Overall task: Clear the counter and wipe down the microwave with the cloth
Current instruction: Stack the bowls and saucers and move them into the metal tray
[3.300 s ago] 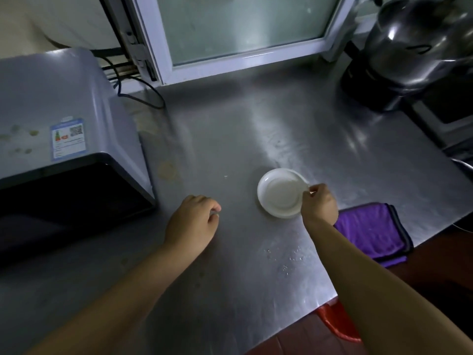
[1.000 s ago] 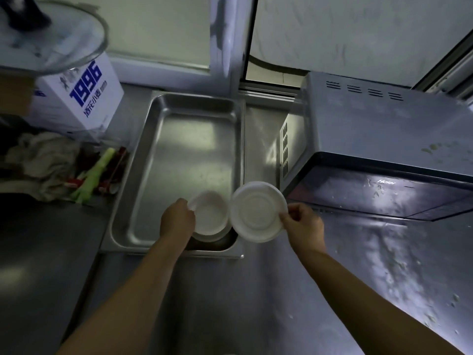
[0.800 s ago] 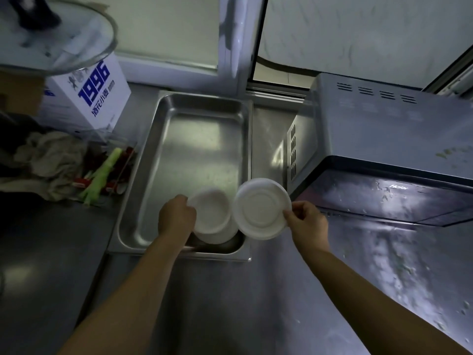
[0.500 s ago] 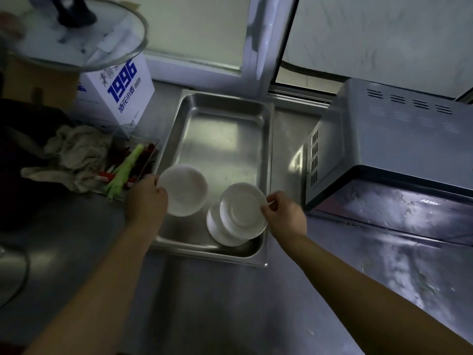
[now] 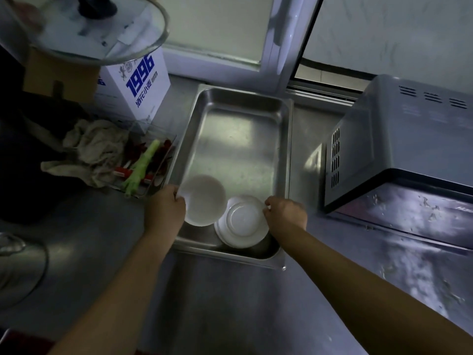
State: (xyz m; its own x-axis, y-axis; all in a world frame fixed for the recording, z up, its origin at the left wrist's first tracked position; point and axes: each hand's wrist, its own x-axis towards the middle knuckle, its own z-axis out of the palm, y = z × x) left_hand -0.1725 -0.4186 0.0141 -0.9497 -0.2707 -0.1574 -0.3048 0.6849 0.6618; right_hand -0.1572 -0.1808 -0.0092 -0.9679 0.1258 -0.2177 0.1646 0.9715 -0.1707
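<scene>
While the left hand (image 5: 165, 210) grips a white bowl (image 5: 204, 199) and the right hand's (image 5: 286, 212) fingers pinch the stacked plates (image 5: 242, 221) in the steel tray (image 5: 238, 119), clearing seemingly nears release; the cloth is unseen.

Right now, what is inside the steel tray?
In the steel tray: two stacked white dishes under the right hand, and a white bowl gripped by the left hand. Beneath them is hidden.
</scene>
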